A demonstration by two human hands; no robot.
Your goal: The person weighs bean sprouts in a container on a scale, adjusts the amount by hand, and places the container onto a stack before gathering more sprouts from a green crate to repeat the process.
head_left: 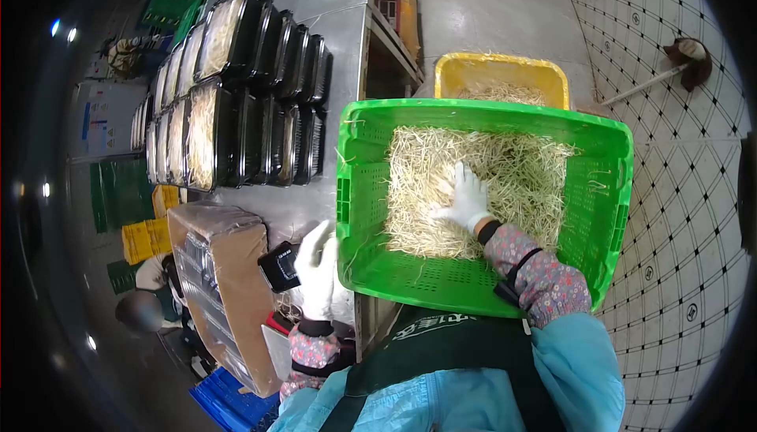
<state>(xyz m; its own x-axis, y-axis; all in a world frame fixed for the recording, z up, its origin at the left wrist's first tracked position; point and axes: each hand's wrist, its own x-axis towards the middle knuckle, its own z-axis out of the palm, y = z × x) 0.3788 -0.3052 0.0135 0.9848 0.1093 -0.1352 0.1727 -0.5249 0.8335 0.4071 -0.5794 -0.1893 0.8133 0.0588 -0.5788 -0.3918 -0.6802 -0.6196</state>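
My right hand (467,199), in a white glove, lies on a bed of bean sprouts (520,187) with its thumb and fingers spread. The sprouts fill the bottom of a large green plastic crate (481,284) with perforated walls. Outside the crate's left side is my left hand (317,270), also gloved in white, fingers stretched upward and slightly bent. Just left of that hand sits a small black object (279,267) with light markings, its right edge overlapped by the glove. Both forearms wear flowered sleeve covers.
Stacked black trays (260,136) of sprouts stand on the metal table (335,33). Nearer is an open cardboard box (236,298) of clear plastic packaging. A yellow bin (505,65) with sprouts stands beyond the crate. A person (150,298) is at the far left.
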